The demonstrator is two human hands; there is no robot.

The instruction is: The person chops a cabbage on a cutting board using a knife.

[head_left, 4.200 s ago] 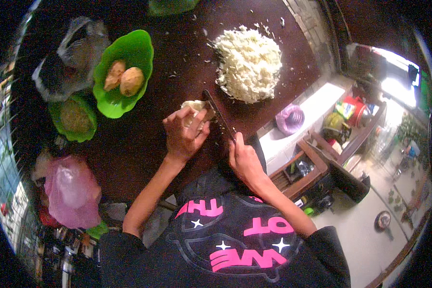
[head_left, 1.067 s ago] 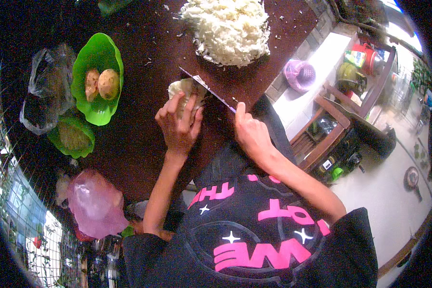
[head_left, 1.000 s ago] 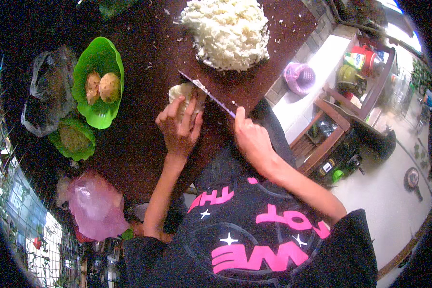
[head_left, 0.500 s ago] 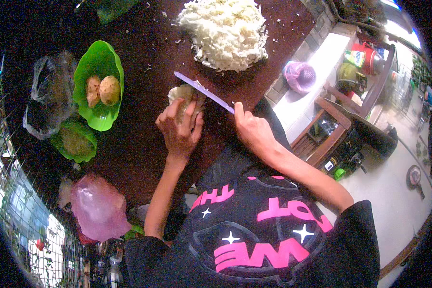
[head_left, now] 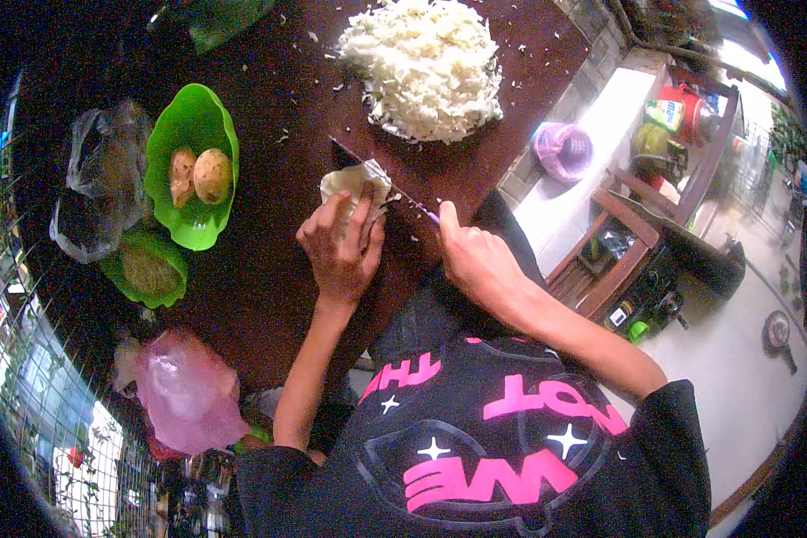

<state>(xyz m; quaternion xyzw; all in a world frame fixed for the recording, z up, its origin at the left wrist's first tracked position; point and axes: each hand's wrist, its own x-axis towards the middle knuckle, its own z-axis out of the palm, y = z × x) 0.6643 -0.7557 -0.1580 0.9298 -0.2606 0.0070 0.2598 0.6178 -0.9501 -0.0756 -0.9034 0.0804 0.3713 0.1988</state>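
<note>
My left hand (head_left: pixel 342 255) presses a pale wedge of cabbage (head_left: pixel 354 179) down on the dark brown table, its fingers bent over the top. Closed around the handle of a purple knife (head_left: pixel 409 199) is my right hand (head_left: pixel 480 260). The blade slants along the cabbage's cut right side and looks dark, seen nearly edge-on. Whether it touches the cabbage I cannot tell. Beyond both hands rises a big heap of shredded cabbage (head_left: pixel 426 72), with loose shreds scattered around it.
To the left, a green leaf-shaped bowl (head_left: pixel 193 224) holds two potatoes (head_left: pixel 212 176). Beside it are a clear plastic bag (head_left: pixel 108 152) and a smaller green bowl (head_left: pixel 175 291) with brownish contents. A pink plastic bag (head_left: pixel 193 394) sits nearer me. A purple basket (head_left: pixel 565 148) stands at right.
The knife has turned in my right hand, from its broad purple side showing to a thin dark edge beside the cabbage. The view has shifted slightly; my left hand keeps its hold.
</note>
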